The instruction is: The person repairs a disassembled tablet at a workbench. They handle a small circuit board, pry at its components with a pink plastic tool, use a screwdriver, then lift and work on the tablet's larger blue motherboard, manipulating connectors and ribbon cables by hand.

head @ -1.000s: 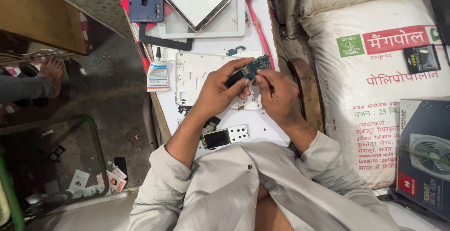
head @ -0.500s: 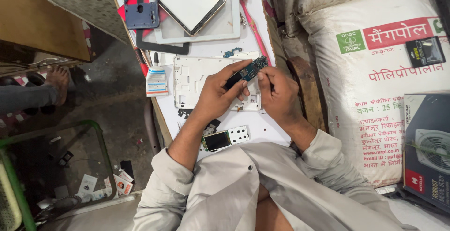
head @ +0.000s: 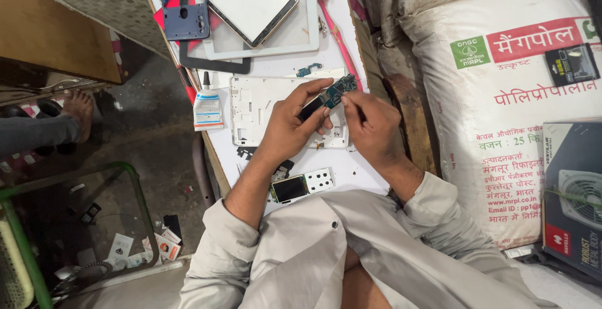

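Observation:
My left hand (head: 290, 126) grips a small blue-green circuit board (head: 332, 93) and holds it up over a white plastic phone frame (head: 251, 109) lying on the white bench top (head: 357, 171). My right hand (head: 371, 127) is closed beside the board, its fingertips pinched at the board's right end; whether they hold a tool is hidden. A small phone part with a dark screen and white keypad (head: 302, 186) lies just below my left wrist.
A white glue bottle (head: 207, 107) stands left of the frame. Tablet screens and frames (head: 251, 8) and a blue phone back (head: 185, 22) lie at the far end. A big white printed sack (head: 501, 108) and a fan box (head: 574, 196) are at right. Someone's bare foot (head: 76, 108) rests at left.
The view has shifted a little. Both hands stay at the circuit board over the white frame, with only small finger movements.

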Available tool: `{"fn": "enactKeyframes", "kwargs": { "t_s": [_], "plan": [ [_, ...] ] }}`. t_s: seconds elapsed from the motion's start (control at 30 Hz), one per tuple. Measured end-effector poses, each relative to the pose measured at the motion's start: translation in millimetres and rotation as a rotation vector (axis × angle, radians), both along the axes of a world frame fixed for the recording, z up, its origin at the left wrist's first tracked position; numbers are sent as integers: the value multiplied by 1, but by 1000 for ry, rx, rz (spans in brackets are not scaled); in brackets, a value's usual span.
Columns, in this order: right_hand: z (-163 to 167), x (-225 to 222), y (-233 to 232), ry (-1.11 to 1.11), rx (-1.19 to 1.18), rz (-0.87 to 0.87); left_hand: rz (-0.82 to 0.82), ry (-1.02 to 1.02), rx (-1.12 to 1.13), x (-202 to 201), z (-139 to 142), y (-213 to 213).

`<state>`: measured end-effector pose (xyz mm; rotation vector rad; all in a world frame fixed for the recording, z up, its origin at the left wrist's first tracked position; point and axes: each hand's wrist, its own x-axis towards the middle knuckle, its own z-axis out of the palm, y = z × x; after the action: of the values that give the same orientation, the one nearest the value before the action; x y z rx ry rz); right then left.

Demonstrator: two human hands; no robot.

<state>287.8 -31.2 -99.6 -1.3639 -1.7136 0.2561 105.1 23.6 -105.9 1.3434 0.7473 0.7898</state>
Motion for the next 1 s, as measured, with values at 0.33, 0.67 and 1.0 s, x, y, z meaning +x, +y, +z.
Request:
{"fn": "enactKeyframes", "kwargs": {
  "t_s": [0.33, 0.67, 1.0],
  "plan": [
    [2, -2, 1, -100, 56, 17, -8, 28, -10, -1, 2, 0],
    [-6, -5, 4, -74, 97, -73, 17, 8, 2, 1, -14, 3],
    [-3, -16, 8, 4, 83, -124, 22, -77, -25, -4, -8, 8]
  ]
}}
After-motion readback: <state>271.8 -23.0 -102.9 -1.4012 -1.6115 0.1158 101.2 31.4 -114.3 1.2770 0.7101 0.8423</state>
